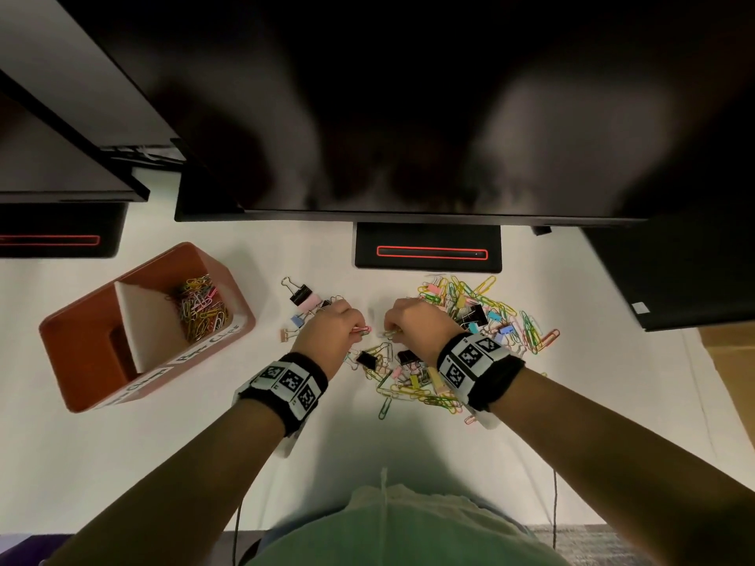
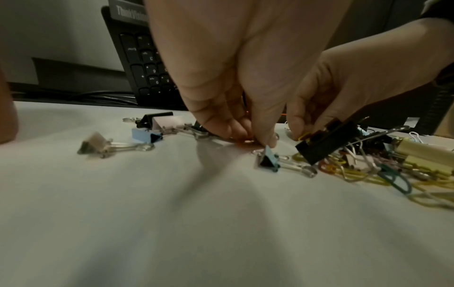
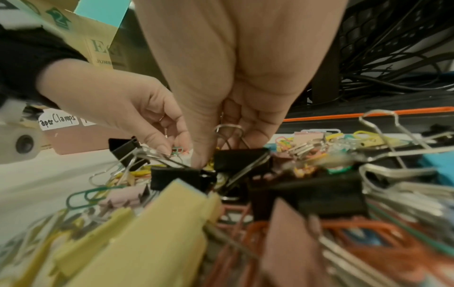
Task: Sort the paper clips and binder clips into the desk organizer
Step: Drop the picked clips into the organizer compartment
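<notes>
Both grips pinch thin, light, springy wire paper clips, the left hand [image 1: 327, 335] a red one [image 1: 361, 330], the right hand [image 1: 416, 324] a yellow one [image 1: 390, 333], best nipped by their loops off the white surface [image 1: 163, 443].

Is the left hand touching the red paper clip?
Touching. In the head view the left hand pinches the red paper clip at its fingertips; the left wrist view shows the fingers closed down onto it.

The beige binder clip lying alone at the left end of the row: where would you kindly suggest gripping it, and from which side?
Pinch the beige binder clip across its folded body from above. In the left wrist view the body stands as a raised wedge, while its wire handles lie flat on the white desk, offering little to catch. Nothing crowds it, so probably either hand fits.
</notes>
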A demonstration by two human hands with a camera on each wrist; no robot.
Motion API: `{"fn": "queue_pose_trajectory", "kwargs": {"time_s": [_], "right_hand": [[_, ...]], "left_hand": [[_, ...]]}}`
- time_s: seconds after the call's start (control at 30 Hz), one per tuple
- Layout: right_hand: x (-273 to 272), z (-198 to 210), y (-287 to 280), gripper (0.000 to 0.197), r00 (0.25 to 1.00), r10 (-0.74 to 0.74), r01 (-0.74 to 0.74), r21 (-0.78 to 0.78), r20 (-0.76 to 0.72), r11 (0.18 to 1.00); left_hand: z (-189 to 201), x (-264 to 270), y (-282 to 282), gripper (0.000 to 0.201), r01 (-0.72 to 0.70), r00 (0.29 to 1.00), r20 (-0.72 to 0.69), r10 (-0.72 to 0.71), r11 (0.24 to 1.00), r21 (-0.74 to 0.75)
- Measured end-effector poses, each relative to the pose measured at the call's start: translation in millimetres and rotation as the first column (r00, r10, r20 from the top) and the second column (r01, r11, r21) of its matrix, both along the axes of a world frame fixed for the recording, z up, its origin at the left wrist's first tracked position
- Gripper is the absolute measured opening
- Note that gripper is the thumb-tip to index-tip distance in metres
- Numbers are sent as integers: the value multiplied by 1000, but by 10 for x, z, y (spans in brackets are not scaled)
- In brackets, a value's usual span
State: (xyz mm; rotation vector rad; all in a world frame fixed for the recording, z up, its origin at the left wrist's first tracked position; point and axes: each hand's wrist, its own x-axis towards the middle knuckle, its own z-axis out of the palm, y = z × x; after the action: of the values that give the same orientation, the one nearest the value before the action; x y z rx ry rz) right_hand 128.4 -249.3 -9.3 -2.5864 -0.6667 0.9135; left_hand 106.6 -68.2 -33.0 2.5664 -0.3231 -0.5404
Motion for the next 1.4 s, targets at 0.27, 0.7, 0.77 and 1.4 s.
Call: {"fn": "queue_pose_trajectory", "kwargs": {"time_s": [0.27, 0.7, 0.77, 1.4], "right_hand": [[95, 67, 103, 21, 998, -4, -1, -80, -60, 997], [61, 223, 123, 14, 997, -77, 77, 7, 10, 997], [107, 393, 281, 13, 992, -110, 104, 81, 69, 991], [42, 710, 1999, 27, 970, -187, 104, 430, 156, 897]], "left_hand": [[-38, 112, -70, 17, 103, 992, -85, -90, 981, 165], [500, 47, 268, 11, -120, 987, 89, 131, 985, -121], [765, 43, 528, 7, -247, 950, 143, 278, 947, -207], [1157, -279, 1999, 24, -342, 917, 146, 371, 920, -190]]}}
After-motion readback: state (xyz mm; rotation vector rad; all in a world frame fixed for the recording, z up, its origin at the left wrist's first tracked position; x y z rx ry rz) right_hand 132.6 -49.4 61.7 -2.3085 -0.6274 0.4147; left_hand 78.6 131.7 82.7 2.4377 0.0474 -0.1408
